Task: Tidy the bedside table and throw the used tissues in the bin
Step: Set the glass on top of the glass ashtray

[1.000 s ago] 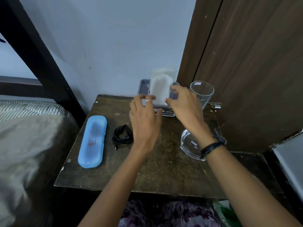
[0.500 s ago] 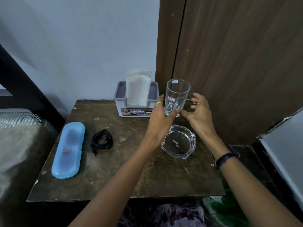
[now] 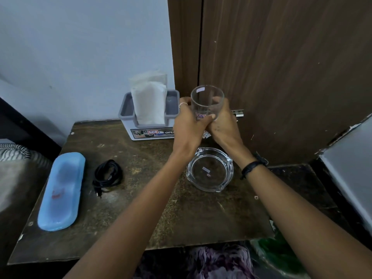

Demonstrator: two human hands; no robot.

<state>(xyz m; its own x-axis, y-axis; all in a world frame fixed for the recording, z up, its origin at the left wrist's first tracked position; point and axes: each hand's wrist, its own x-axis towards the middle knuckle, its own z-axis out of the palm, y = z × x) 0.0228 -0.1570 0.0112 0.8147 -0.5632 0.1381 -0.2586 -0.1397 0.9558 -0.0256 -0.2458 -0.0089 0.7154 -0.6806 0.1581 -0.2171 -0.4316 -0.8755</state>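
A clear drinking glass stands upright at the back right of the dark bedside table. My left hand wraps its left side and my right hand wraps its right side; both grip its lower half. Whether its base touches the table is hidden by my hands. A grey and white tissue holder with a white tissue pack stands at the back, just left of my left hand. No loose used tissues show.
A glass ashtray sits just in front of my hands. A coiled black cable and a blue case lie to the left. A brown wooden door rises behind; a bed is at left; a green bag sits low right.
My hands left the tissue pack and moved right to the glass, then closed round it from both sides. The view shifted right.
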